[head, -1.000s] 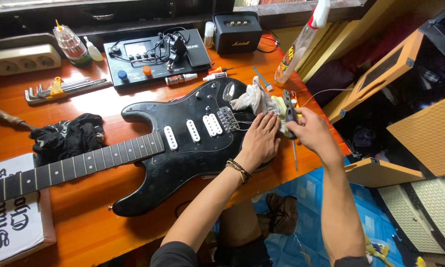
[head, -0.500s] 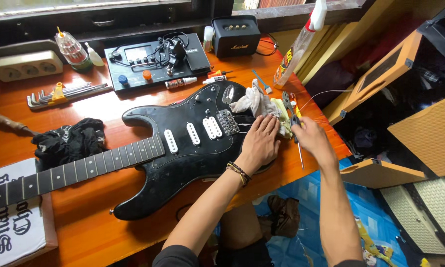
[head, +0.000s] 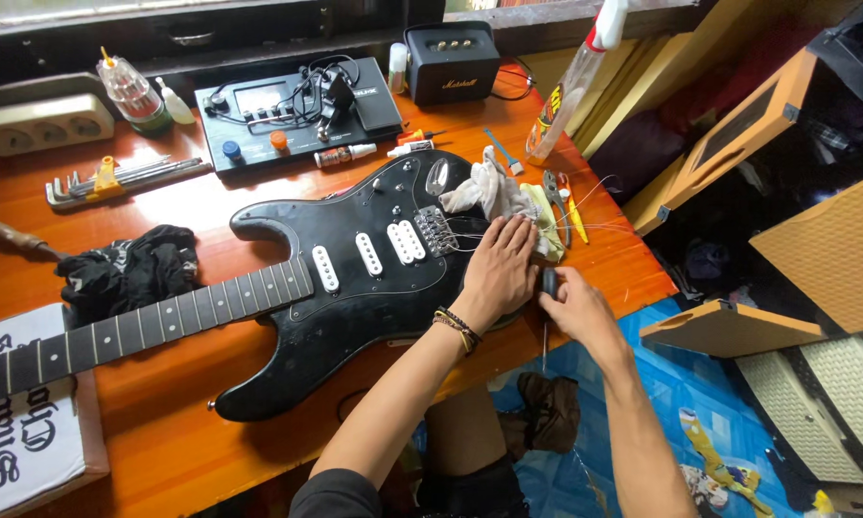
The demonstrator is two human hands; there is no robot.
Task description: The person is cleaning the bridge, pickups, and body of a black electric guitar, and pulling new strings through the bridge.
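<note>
A black guitar (head: 355, 288) lies flat on an orange-brown table (head: 211, 201), its body toward the right and its neck running off to the left, over a white box (head: 29, 432) at the near left corner.

The left hand (head: 499, 269) rests palm down on the guitar's right end, just right of the bridge (head: 438, 230), fingers spread and holding nothing. The right hand (head: 575, 307) sits just beside it at the table's near right edge, fingers closed around a dark-handled tool (head: 549, 283) whose thin shaft hangs down past the edge. What sort of tool it is cannot be told.

A pale cloth (head: 494, 192) lies bunched on the guitar body just beyond the left hand's fingertips. Thin loose strings (head: 594, 225) trail from the bridge area to the right across the table, passing pliers (head: 552, 192) and a yellow-handled tool (head: 575, 216).

Farther back stand a spray bottle (head: 571, 91), a small black speaker (head: 451, 62) and a black effects unit (head: 297, 110) with cables on top. On the far left lie a set of hex keys (head: 115, 177), a screwdriver-bit holder (head: 129, 91) and a power strip (head: 38, 120). A black rag (head: 129, 269) lies just beyond the neck, touching it.
</note>
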